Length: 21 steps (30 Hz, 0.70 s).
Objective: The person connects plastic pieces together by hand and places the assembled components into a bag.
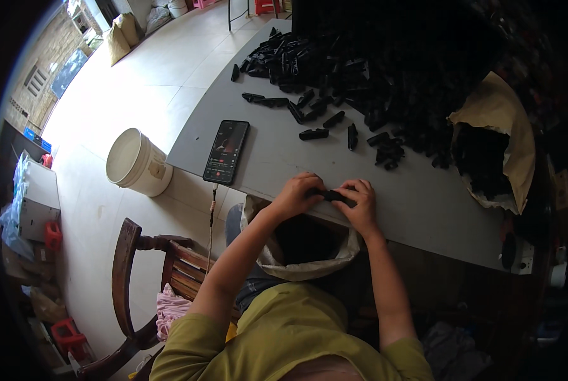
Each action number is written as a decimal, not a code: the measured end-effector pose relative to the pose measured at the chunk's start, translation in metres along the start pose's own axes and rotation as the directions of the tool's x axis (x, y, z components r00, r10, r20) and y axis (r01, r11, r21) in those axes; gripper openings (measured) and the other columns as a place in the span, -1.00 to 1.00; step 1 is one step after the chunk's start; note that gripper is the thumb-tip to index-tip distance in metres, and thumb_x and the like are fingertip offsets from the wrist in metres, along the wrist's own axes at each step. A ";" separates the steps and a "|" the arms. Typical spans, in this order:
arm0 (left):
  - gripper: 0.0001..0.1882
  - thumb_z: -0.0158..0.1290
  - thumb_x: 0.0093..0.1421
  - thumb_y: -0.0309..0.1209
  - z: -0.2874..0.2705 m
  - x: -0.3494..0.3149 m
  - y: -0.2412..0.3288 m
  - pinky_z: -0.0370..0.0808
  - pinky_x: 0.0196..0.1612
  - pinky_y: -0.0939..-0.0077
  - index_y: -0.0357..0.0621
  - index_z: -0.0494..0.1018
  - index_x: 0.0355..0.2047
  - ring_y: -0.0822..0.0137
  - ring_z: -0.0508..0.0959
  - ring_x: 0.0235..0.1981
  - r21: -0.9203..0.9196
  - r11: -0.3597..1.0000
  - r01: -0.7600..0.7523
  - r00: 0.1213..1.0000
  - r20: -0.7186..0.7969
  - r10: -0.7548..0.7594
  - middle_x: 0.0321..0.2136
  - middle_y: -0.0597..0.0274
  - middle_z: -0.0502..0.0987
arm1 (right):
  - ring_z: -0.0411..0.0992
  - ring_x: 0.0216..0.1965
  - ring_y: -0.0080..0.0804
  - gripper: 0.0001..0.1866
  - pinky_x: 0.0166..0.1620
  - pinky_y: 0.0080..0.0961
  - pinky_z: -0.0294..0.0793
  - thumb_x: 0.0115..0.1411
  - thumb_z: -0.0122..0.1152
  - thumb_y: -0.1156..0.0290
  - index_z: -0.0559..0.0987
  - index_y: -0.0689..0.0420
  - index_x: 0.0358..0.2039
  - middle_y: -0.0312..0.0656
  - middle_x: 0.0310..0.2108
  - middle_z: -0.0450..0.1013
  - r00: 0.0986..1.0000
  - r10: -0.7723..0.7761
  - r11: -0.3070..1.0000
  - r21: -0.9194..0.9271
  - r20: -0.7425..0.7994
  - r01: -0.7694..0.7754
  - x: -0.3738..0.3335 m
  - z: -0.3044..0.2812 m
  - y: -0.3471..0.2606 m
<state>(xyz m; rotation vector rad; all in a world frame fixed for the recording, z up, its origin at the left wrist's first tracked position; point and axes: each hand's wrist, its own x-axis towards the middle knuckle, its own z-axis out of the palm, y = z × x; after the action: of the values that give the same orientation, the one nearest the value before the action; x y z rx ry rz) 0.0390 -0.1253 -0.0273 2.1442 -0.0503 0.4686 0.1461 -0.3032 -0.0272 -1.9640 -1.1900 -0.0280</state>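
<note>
"At the near edge of the smooth grey surface (277,159), just beyond the mouth of the pale woven sack (297,273), what is being held?"

"One small, oblong, dull-black piece (333,195), probably hard plastic. Fingers cover much of it, so I can't tell whether it is a single part, or whether it touches the surface."

"How would it handle?"

"Light, I'd judge, and stiff rather than soft. It shouldn't crush under a pinch, though a thin edge could chip and smooth sides might slip a little."

"Where would you take hold?"

"By the two ends, thumb against fingertips. The loose black pieces (314,134) lying farther across the surface look similarly long and narrow, so that grip should suit them too."

"And the hands?"

"Both narrow. The left hand (303,193) pinches the left end between thumb and curled fingers; the right hand (360,204) closes on the right end, fingers bent over it. Neither is spread, and their tips are close together."
</note>
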 end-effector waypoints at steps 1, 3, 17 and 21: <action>-0.77 0.19 -0.12 -0.55 0.000 0.000 0.000 0.41 -0.13 0.28 -0.19 0.48 -0.39 0.06 0.48 -0.23 -0.001 1.000 0.001 1.000 -0.001 -0.001 -0.37 0.13 0.50 | 0.33 -0.15 -0.30 -0.65 -0.05 -0.38 0.33 -0.27 0.42 0.50 0.66 0.09 -0.34 -0.30 -0.30 0.44 1.000 -0.001 1.000 0.000 -0.001 0.001 0.000 0.000 0.001; -0.78 0.19 -0.12 -0.55 0.001 0.000 -0.001 0.41 -0.14 0.28 -0.19 0.47 -0.39 0.06 0.48 -0.23 -0.008 1.000 -0.011 1.000 -0.004 0.011 -0.36 0.12 0.50 | 0.33 -0.15 -0.30 -0.65 -0.05 -0.38 0.33 -0.27 0.42 0.50 0.66 0.09 -0.34 -0.30 -0.30 0.44 1.000 -0.003 1.000 0.000 -0.001 0.003 0.000 0.000 0.001; -0.78 0.18 -0.11 -0.55 0.002 0.001 0.001 0.41 -0.16 0.30 -0.19 0.46 -0.39 0.05 0.48 -0.24 -0.005 0.999 -0.038 0.999 -0.008 0.038 -0.38 0.13 0.49 | 0.34 -0.14 -0.28 -0.68 -0.04 -0.34 0.32 -0.24 0.42 0.45 0.65 0.07 -0.36 -0.31 -0.31 0.44 1.000 -0.002 1.000 -0.011 -0.011 0.002 -0.001 -0.004 0.000; -0.77 0.19 -0.10 -0.54 0.000 0.001 -0.001 0.43 -0.14 0.32 -0.21 0.47 -0.37 0.08 0.49 -0.24 0.033 0.999 -0.029 0.999 0.019 0.028 -0.34 0.12 0.51 | 0.33 -0.14 -0.28 -0.69 -0.03 -0.35 0.32 -0.23 0.43 0.42 0.65 0.06 -0.37 -0.32 -0.31 0.44 1.000 0.015 0.999 -0.049 -0.003 -0.016 -0.001 -0.002 0.002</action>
<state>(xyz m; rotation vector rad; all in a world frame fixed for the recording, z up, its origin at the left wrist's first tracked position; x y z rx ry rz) 0.0394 -0.1245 -0.0273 2.1830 -0.0841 0.4693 0.1476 -0.3058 -0.0272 -2.0150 -1.1823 -0.0524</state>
